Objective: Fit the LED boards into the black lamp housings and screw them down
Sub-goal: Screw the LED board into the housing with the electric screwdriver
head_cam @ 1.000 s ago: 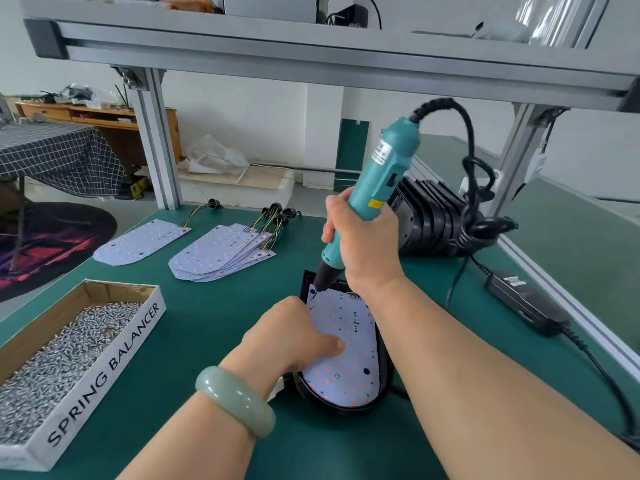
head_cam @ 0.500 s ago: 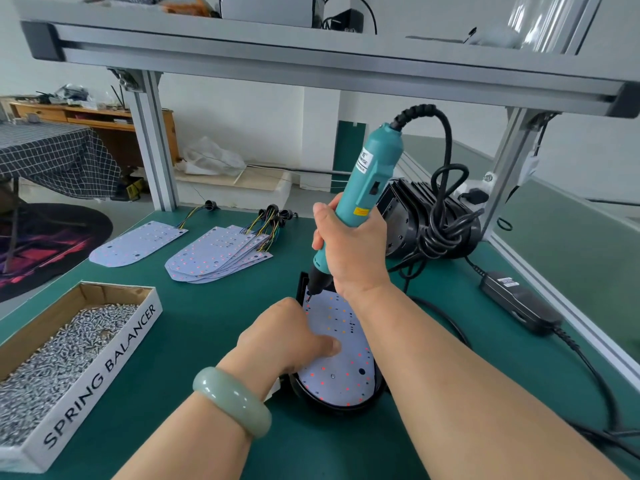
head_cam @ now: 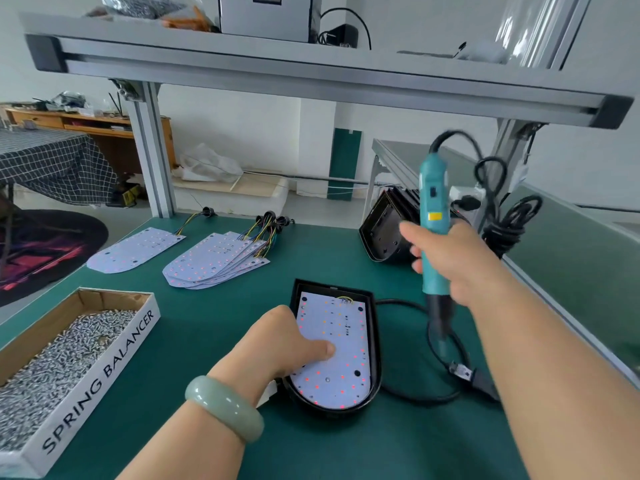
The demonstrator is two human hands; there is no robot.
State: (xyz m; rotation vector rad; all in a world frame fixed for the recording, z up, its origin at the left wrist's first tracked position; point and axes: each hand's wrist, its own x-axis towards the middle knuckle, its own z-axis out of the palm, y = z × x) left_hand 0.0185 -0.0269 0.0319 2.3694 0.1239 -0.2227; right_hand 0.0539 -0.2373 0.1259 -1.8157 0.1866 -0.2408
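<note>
Cardboard tray (head_cam: pixel 31 344) on the left, heaped with small silver screws (head_cam: pixel 65 355). One flat white spare board (head_cam: pixel 135 249) lies alone, then a fanned stack (head_cam: pixel 214 263), maybe six, wires trailing. Left hand (head_cam: pixel 280 348), fingers curled, thumbs down the round-ended LED board (head_cam: pixel 341 341) seated in the black lamp housing (head_cam: pixel 376 344). Right hand (head_cam: pixel 457 265) is wrapped round the teal electric screwdriver (head_cam: pixel 433 209), upright just right of the housing and blurred.

**Left hand down, right hand raised**

The bare left forearm reaches in from the bottom edge. The left hand (head_cam: pixel 284 344) rests knuckles-up, its thumb flat on the LED board (head_cam: pixel 337 320) and its other fingers curled, tips hidden. The right arm stretches in from the lower right corner. The right hand (head_cam: pixel 453 258), blurred, is held above the desk (head_cam: pixel 207 323), fingers wrapped round the upright screwdriver (head_cam: pixel 433 216), one finger sticking out leftward.
</note>
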